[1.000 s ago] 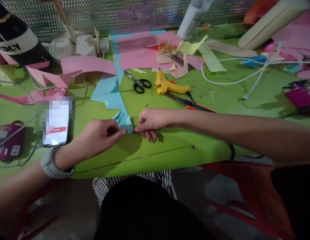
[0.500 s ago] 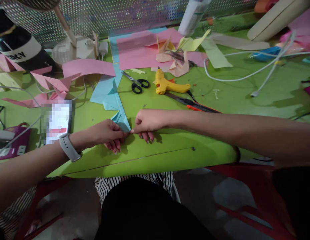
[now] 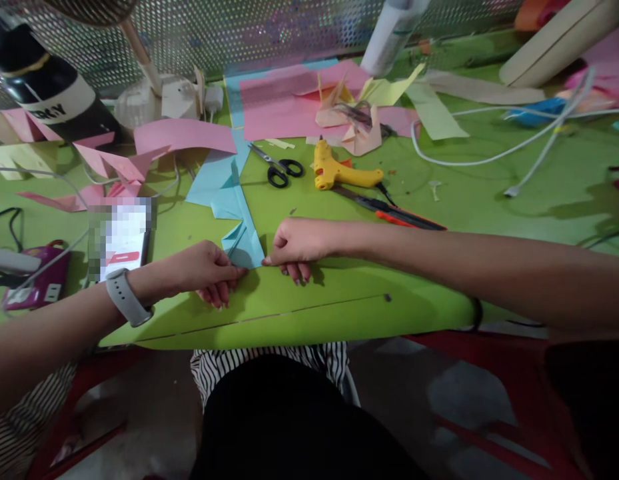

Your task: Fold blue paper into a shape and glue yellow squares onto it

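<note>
To the left of the blue folded paper strip point(image 3: 235, 200), a black-framed phone with a lit, blurred-out screen point(image 3: 126, 233) is lying beyond the wrist of the left hand point(image 3: 204, 267). That hand is pinching the strip's near left corner between thumb and fingers; if it is pulling outward, the thin paper could tear or the crease could skew.

Above the strip, a pink curved paper band point(image 3: 184, 137) is reaching over its far part, so dragging the strip could bring the band along. The strip itself is lying on the green tabletop point(image 3: 309, 313), its loose pleats rising and perhaps risking being flattened by a sleeve or wrist.

Just right of the strip, small black-handled scissors point(image 3: 272, 162) are resting with their tips towards it. The right hand point(image 3: 302, 241) is gripping its near right corner by the fingertips; uneven pressure could make the edge slip out of line.

Farther right, a yellow plastic glue gun point(image 3: 346, 174) is lying beyond that forearm. If it is hot, a careless reach could burn skin. A long black-and-orange tool point(image 3: 406, 217) is sitting close to the forearm, and a sideways sweep could knock it.
</note>
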Action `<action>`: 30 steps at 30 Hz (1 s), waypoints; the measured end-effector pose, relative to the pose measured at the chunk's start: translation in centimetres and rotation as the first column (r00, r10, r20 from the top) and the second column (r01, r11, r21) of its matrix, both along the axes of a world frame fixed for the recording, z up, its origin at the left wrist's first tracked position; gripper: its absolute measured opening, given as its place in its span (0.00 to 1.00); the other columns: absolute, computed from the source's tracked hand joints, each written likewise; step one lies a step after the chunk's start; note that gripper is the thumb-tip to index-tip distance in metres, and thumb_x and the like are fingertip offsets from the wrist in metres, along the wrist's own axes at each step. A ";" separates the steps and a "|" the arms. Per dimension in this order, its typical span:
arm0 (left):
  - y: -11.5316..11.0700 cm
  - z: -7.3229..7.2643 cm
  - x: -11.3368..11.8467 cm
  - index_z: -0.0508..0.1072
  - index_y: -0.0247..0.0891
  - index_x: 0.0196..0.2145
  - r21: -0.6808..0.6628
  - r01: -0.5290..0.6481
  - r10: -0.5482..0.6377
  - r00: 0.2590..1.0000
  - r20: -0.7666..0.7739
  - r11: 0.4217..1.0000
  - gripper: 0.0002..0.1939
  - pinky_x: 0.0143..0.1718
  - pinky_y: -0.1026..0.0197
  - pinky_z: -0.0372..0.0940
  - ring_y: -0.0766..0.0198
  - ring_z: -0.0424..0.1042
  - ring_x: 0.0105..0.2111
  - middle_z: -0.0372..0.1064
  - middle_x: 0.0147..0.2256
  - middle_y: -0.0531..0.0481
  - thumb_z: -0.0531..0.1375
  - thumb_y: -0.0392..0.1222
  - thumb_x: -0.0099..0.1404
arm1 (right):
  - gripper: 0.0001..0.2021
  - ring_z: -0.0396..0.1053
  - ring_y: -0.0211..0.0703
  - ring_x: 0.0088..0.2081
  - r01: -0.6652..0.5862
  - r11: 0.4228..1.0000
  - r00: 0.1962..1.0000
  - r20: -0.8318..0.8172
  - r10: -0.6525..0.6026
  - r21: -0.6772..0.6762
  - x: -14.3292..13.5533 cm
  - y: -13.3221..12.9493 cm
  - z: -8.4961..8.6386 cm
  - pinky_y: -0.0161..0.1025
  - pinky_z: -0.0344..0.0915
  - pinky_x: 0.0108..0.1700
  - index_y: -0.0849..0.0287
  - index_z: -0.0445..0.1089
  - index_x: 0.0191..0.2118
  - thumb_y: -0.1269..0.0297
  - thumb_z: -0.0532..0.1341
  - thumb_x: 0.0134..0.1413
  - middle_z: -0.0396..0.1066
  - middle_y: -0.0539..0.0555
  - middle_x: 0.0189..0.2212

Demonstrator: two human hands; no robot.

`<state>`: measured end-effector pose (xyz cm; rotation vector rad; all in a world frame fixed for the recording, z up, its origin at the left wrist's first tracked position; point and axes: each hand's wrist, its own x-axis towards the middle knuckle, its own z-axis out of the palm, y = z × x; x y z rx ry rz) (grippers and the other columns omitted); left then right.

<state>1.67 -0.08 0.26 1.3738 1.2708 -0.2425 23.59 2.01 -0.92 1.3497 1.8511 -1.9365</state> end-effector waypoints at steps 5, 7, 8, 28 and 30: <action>-0.8 0.8 -2.3 0.71 0.38 0.21 0.019 -0.037 0.037 0.999 0.007 0.999 0.21 0.16 0.64 0.65 0.63 0.73 0.16 0.75 0.19 0.47 0.60 0.58 0.62 | 0.20 0.67 0.31 0.15 0.005 1.000 1.000 0.005 -0.006 0.027 0.3 -0.2 0.1 0.29 0.58 0.18 0.62 0.64 0.21 0.52 0.66 0.53 0.71 0.51 0.16; -0.9 1.7 -3.2 0.71 0.39 0.21 0.081 -0.078 0.075 0.996 0.038 0.994 0.20 0.15 0.64 0.64 0.63 0.73 0.16 0.75 0.19 0.48 0.61 0.57 0.62 | 0.19 0.68 0.32 0.16 0.075 0.993 0.997 -0.030 -0.073 0.091 0.4 -0.3 0.0 0.30 0.57 0.17 0.61 0.65 0.25 0.50 0.66 0.52 0.71 0.50 0.17; -0.8 2.2 -3.6 0.71 0.39 0.21 0.137 -0.106 0.099 0.993 0.057 0.985 0.20 0.15 0.65 0.63 0.64 0.72 0.16 0.74 0.19 0.49 0.60 0.57 0.62 | 0.18 0.67 0.33 0.16 0.129 0.981 0.991 -0.059 -0.122 0.144 0.4 -0.4 -0.2 0.30 0.58 0.17 0.60 0.65 0.29 0.49 0.66 0.51 0.71 0.49 0.17; 5.9 1.3 -4.5 0.50 0.39 0.67 0.893 -0.222 0.087 0.975 0.204 0.391 0.47 0.53 0.47 0.66 0.44 0.60 0.61 0.55 0.63 0.33 0.67 0.51 0.57 | 0.16 0.74 0.52 0.47 -0.056 0.318 0.994 0.082 -0.069 0.946 3.5 -2.0 2.0 0.48 0.66 0.51 0.56 0.75 0.47 0.63 0.57 0.55 0.76 0.56 0.49; 6.0 1.0 -4.6 0.53 0.39 0.66 0.918 -0.206 0.094 0.978 0.185 0.338 0.45 0.51 0.49 0.67 0.46 0.63 0.59 0.58 0.62 0.33 0.67 0.51 0.57 | 0.18 0.73 0.53 0.49 -0.043 0.279 0.994 0.070 -0.087 0.959 4.0 -1.8 1.3 0.50 0.65 0.54 0.56 0.74 0.50 0.62 0.58 0.54 0.75 0.55 0.50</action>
